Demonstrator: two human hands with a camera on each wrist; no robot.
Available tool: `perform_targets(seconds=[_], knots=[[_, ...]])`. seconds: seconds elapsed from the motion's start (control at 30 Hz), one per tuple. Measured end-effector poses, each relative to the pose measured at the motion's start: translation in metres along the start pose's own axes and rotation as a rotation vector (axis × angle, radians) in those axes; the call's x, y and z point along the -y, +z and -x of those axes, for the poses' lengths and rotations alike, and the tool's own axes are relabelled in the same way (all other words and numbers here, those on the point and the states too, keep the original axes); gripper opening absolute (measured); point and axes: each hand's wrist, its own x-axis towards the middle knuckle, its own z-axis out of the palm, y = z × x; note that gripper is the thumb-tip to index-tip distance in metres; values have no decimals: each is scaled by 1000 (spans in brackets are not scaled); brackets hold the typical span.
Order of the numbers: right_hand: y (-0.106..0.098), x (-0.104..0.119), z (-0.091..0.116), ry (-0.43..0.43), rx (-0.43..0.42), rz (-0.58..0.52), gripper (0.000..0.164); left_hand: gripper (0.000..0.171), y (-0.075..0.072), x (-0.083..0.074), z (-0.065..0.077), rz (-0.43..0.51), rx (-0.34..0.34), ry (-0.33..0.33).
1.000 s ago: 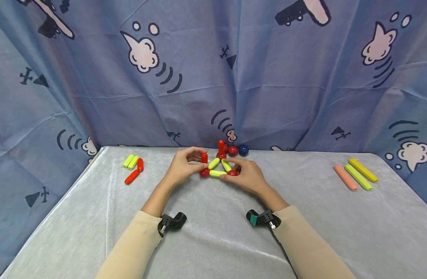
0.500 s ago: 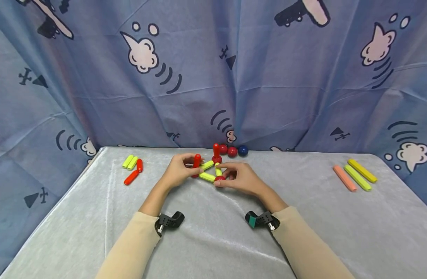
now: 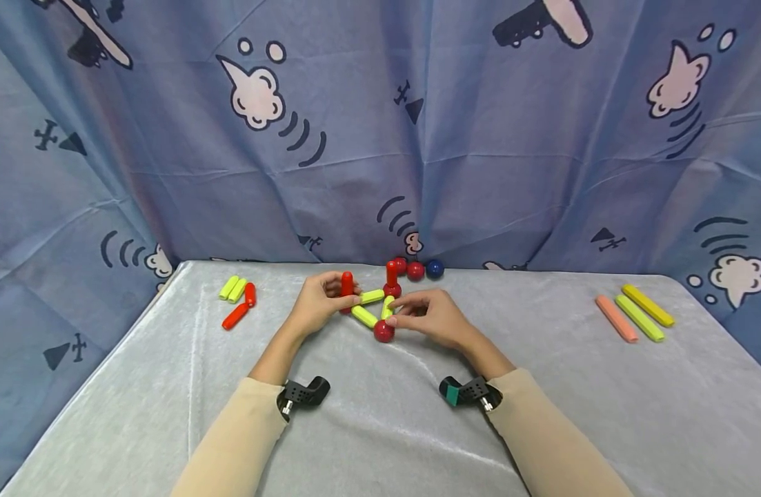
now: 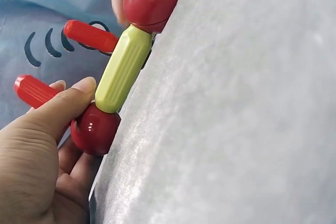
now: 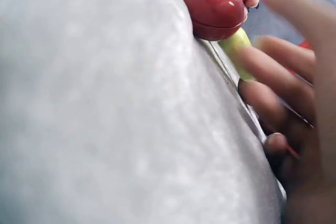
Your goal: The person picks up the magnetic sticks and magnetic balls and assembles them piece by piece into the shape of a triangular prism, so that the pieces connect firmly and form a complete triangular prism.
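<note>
Three yellow-green sticks point(image 3: 364, 316) and three red balls point(image 3: 383, 330) form a triangle lying on the cloth-covered table. Red sticks point(image 3: 391, 272) stand upright on the back ball and on the left one. My left hand point(image 3: 317, 304) grips the left red ball point(image 4: 95, 129) where its red stick point(image 4: 34, 91) joins, thumb across the front and fingers behind. My right hand point(image 3: 435, 316) hovers at the triangle's right side, thumb and fingers apart, close to the front ball point(image 5: 215, 10); its fingers point(image 5: 278, 69) are blurred. Whether a fingertip touches is unclear.
Spare red balls point(image 3: 415, 270) and a dark blue ball point(image 3: 435, 268) sit behind, near the curtain point(image 3: 517, 172). Short yellow-green sticks point(image 3: 232, 287) and red sticks point(image 3: 234, 316) lie left. Longer orange, green and yellow sticks point(image 3: 638, 316) lie far right.
The triangle has shifted left and turned, its right corner swinging toward the front. The left red stick now stands on its ball in my left hand. My right hand has loosened from the front ball.
</note>
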Motion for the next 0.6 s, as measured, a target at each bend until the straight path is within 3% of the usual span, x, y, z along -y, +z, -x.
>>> perform_targets(seconds=[0.1,0.17,0.27,0.33,0.6], knots=[[0,-4,-2,20,-196,-16,25,32,0,-1,0,-3,22,-14],[-1,-6,-2,33,-257,-6,32,32,2,-2,0,-14,44,-23],[-1,-7,-3,26,-205,17,48,32,3,-3,1,-23,71,-31],[0,-7,-4,14,-155,34,50,31,4,-3,1,-25,80,-32],[2,-8,-4,7,-169,31,28,27,4,-5,2,-54,92,-35]])
